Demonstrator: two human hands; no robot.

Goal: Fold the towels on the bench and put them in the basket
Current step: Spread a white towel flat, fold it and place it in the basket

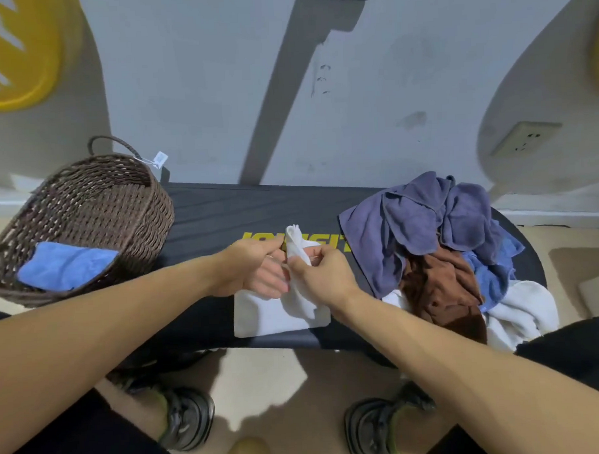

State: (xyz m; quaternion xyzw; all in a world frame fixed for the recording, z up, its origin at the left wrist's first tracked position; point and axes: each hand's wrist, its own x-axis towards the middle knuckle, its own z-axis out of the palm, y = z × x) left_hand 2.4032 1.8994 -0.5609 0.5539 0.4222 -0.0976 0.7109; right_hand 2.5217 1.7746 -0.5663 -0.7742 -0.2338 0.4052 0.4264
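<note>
A white towel (277,312) is spread at the near edge of the black desk (223,216), one corner lifted and pinched by the left hand (255,267) and right hand (322,277), both closed on it. Crumpled towels (427,229) are heaped to the right. A folded blue towel (65,264) lies in the wicker basket (97,200) at the left.

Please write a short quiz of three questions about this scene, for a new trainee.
1. True or false: the basket is empty.
2. Which towel are both hands holding? A) brown B) white C) purple
3. On which side of the bench lies the unfolded pile?

Key:
1. False; a folded blue towel lies inside.
2. B; the left hand and right hand pinch the white towel.
3. The person's right, with the brown towel in it.
</note>
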